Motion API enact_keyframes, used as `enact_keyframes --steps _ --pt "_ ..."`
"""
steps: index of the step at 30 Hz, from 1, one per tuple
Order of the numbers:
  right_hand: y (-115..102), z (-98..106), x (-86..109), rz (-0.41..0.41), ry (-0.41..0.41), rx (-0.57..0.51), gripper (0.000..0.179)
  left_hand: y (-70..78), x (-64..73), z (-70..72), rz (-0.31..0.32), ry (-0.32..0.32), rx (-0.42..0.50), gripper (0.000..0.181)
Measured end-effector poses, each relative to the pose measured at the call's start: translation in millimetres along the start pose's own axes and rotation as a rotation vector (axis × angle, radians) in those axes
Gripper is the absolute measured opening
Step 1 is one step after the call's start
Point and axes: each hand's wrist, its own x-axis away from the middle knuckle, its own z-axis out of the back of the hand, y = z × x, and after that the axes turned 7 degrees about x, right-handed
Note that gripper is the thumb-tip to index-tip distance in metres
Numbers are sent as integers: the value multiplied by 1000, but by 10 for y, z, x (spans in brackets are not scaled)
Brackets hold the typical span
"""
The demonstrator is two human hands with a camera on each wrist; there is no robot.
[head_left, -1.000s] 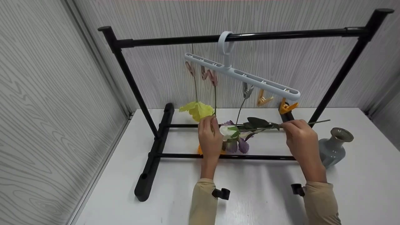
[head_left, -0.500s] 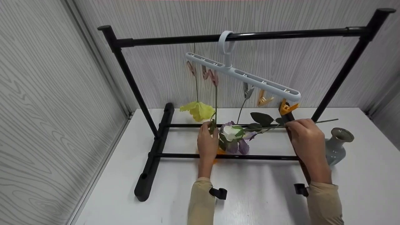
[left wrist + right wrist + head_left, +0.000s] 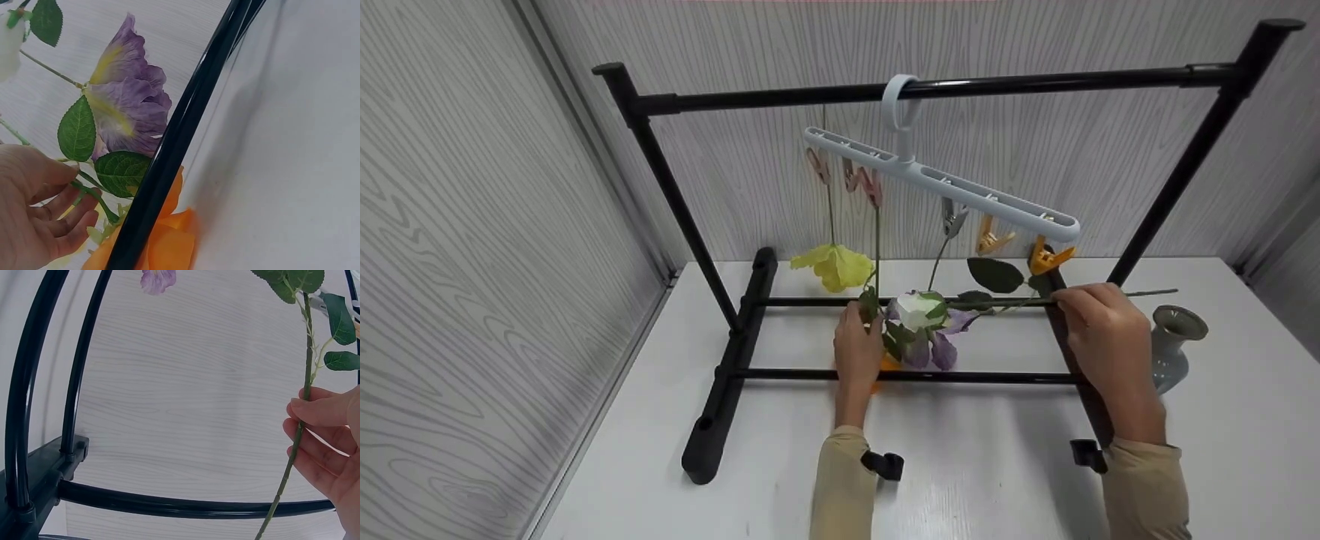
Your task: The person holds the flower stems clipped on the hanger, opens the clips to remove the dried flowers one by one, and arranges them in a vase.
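Observation:
My right hand [image 3: 1110,345] pinches the stem [image 3: 309,354] of a white rose [image 3: 913,311] between thumb and fingers. The rose lies nearly level, its bloom pointing left and the stem's bare end extending right past the hand. My left hand [image 3: 858,356] holds the green leafy stem of an orange flower [image 3: 171,242], which hangs head down; thumb and fingertips close around the stem just above the bloom. A purple flower [image 3: 132,90] hangs beside it, partly behind the rose in the head view. Left of them hangs a yellow flower [image 3: 836,268].
A grey clip hanger [image 3: 937,180] with several clothespins hangs from the black rack's top bar [image 3: 1035,82]. Two orange clothespins [image 3: 1048,259] at its right end hold nothing. Lower rack bars [image 3: 982,377] cross near the hands. A grey-blue vase [image 3: 1174,352] stands on the right, partly behind my right hand.
My right hand has moved right with the rose, drawing its bloom away from my left hand. My left hand has lowered slightly, at the orange flower's leafy stem.

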Motion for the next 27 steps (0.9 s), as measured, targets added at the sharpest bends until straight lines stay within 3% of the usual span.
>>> enact_keyframes --steps 4,10,27 --pt "-2 35 -3 -18 -1 16 12 -21 -1 -2 -7 -22 19 13" --pt "14 73 0 -44 24 8 14 -47 -5 -3 -33 -19 -1 15" --pt "73 121 -4 -92 128 -73 12 -38 2 -4 -9 -34 12 9"
